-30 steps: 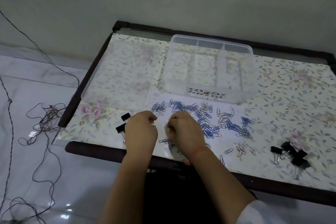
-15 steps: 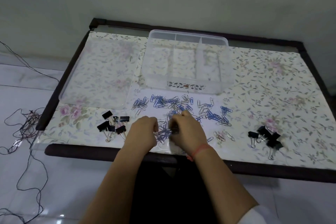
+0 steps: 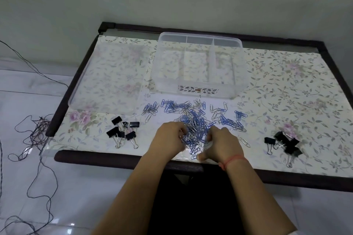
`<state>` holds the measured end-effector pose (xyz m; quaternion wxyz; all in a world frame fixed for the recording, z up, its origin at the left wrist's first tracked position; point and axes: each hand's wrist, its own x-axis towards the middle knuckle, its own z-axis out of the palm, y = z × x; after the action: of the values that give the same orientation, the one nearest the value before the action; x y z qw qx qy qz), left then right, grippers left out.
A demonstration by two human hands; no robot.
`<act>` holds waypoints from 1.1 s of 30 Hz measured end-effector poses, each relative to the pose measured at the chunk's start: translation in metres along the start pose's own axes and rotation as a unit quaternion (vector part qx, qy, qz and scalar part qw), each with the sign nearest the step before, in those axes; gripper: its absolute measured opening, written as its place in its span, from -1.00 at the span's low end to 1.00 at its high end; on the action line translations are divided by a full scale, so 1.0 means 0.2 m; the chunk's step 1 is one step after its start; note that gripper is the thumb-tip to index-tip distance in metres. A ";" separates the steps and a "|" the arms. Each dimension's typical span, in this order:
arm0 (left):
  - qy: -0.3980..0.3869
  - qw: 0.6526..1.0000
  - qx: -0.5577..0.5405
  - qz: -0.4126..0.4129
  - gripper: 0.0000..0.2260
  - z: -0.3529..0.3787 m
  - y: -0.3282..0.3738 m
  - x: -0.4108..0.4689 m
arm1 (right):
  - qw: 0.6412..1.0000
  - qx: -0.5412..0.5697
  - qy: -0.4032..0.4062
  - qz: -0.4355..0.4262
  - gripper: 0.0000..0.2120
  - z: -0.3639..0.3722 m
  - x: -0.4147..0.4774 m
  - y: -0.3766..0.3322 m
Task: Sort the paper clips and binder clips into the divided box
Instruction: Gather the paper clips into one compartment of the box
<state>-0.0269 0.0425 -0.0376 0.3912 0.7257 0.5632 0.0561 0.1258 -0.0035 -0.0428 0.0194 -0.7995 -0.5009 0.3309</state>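
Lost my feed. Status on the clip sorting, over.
Left hand, right hand curled round the paper clips. Divided box empty. Binder clips lie aside, nothing blocking.

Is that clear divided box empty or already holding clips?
Empty: the divided box shows only tablecloth pattern through its compartments; paper clips lie outside.

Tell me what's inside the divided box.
Nothing visible: the divided box shows only dividers and floral tablecloth through its clear floor. The labelled front wall hides the nearest strip.

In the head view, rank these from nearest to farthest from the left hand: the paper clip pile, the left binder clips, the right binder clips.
1. Paper clip pile: touching the left hand, on its right side.
2. Left binder clips: to its left.
3. Right binder clips: far right, beyond the right hand.
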 end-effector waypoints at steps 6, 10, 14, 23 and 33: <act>0.048 0.999 0.001 -0.004 -0.71 0.00 -0.01 0.01 | 0.993 0.071 0.096 -0.001 -0.67 0.01 0.04 0.01; 0.084 0.996 0.015 -0.016 -0.72 -0.02 -0.03 0.00 | 0.988 0.096 0.118 0.025 -0.70 -0.08 0.02 0.10; 0.116 0.993 0.012 -0.034 -0.70 -0.03 -0.05 0.00 | 0.998 0.030 0.024 0.059 -0.59 -0.06 0.01 0.15; 0.099 0.995 -0.004 -0.025 -0.70 -0.02 -0.04 0.00 | 0.963 0.234 0.129 -0.027 -0.70 -0.03 0.04 0.08; 0.214 0.976 0.039 -0.020 -0.63 0.00 -0.04 0.07 | 0.974 0.155 0.157 0.059 -0.70 0.00 0.07 0.17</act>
<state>-0.0276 0.0550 -0.0470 0.2341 0.7002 0.6499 0.1804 0.1566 -0.0088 -0.0620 0.2021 -0.8567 -0.3866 0.2752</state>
